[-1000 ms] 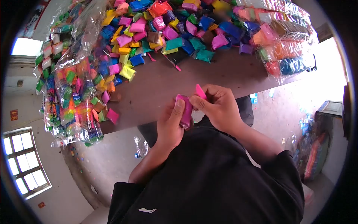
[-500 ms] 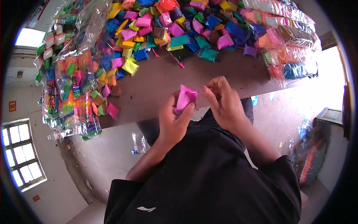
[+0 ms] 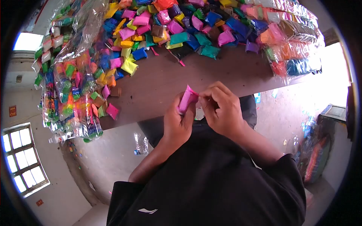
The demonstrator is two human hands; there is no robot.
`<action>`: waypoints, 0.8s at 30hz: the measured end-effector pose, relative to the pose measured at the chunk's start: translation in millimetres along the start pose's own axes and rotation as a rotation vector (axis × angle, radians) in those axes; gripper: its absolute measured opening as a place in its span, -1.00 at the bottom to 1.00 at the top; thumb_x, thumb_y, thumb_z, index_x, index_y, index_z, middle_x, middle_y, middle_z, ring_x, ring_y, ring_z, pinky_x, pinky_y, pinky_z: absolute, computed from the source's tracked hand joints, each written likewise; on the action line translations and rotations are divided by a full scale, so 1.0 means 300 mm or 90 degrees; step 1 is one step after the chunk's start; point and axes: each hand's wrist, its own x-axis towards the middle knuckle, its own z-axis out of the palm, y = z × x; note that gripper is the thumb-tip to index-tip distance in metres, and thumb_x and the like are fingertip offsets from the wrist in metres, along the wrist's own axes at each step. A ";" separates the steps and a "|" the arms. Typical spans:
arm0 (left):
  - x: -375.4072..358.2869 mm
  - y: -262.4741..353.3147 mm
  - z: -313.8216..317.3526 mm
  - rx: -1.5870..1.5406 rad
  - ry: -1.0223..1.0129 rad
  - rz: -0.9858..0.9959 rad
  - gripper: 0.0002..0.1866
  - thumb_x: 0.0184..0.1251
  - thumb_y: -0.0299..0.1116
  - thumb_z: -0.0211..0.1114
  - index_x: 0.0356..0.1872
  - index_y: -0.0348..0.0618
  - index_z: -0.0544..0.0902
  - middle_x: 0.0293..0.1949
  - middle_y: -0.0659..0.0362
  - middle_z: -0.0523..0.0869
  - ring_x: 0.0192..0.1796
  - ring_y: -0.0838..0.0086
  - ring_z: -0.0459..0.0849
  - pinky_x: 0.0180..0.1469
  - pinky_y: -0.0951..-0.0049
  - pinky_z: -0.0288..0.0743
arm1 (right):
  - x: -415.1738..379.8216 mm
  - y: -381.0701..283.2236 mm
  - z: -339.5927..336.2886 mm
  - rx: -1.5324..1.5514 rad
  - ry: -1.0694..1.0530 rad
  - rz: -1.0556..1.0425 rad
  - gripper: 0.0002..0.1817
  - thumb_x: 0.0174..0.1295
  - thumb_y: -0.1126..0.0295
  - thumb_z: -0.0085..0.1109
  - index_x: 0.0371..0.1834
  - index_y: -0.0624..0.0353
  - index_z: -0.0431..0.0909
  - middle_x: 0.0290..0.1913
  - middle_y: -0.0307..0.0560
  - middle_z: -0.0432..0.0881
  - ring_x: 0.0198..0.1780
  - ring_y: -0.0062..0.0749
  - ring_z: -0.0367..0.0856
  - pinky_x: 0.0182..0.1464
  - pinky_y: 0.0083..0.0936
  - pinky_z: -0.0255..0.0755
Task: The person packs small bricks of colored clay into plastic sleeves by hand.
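Observation:
My left hand (image 3: pixel 178 119) is closed around a small pink packet (image 3: pixel 187 100), holding it upright between thumb and fingers above the near edge of the table. The packet looks soft and plump, with a pointed top corner. My right hand (image 3: pixel 222 107) is closed in a pinch right beside it. A thin pink piece (image 3: pixel 195 93) runs from the packet's upper right edge to my right fingertips, which hide its end. Both hands are in front of my black shirt.
A heap of colourful small packets (image 3: pixel 181 28) covers the back of the brown table (image 3: pixel 158 83). Clear bags of packets stand at the left (image 3: pixel 75 94) and stacked clear packs (image 3: pixel 294 56) at the right. A loose pink packet (image 3: pixel 112 111) lies near the left front edge.
My right hand has moved left, bringing the thin pink piece from apart to the packet's edge. My left hand has turned the packet so it appears narrower.

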 end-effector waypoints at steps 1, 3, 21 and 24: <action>-0.002 0.001 0.001 0.003 0.017 0.003 -0.74 0.57 -0.46 0.21 0.17 -0.30 0.60 -0.26 0.14 0.69 -0.25 0.55 0.63 -0.17 0.47 0.54 | 0.000 0.002 -0.002 0.000 0.002 0.001 -0.92 0.24 0.64 0.27 -0.23 0.27 0.62 -0.27 0.07 0.60 -0.36 -0.05 0.69 -0.30 -0.30 0.56; -0.001 -0.003 -0.003 0.000 0.005 0.007 -0.75 0.57 -0.45 0.20 0.16 -0.30 0.60 -0.26 0.14 0.69 -0.25 0.56 0.64 -0.17 0.49 0.53 | 0.001 0.009 -0.010 0.032 -0.010 -0.034 -0.91 0.23 0.63 0.29 -0.23 0.27 0.64 -0.25 0.07 0.62 -0.34 -0.07 0.70 -0.29 -0.33 0.57; -0.120 -0.055 -0.044 -0.284 -0.145 -0.173 -0.64 0.57 -0.49 0.17 0.30 -0.23 0.39 -0.24 0.21 0.63 -0.47 0.67 0.56 -0.50 0.59 0.46 | -0.115 0.034 0.005 0.129 -0.091 0.092 -0.90 0.29 0.71 0.32 -0.21 0.32 0.64 -0.28 -0.08 0.65 -0.35 -0.52 0.62 -0.32 -0.56 0.47; -0.131 -0.032 -0.040 -0.279 -0.128 -0.179 -0.62 0.56 -0.48 0.17 0.32 -0.22 0.40 -0.27 0.23 0.62 -0.54 0.70 0.51 -0.56 0.62 0.40 | -0.121 0.019 0.010 0.132 -0.053 0.090 -0.91 0.29 0.70 0.33 -0.21 0.33 0.63 -0.28 -0.10 0.65 -0.36 -0.57 0.61 -0.33 -0.61 0.44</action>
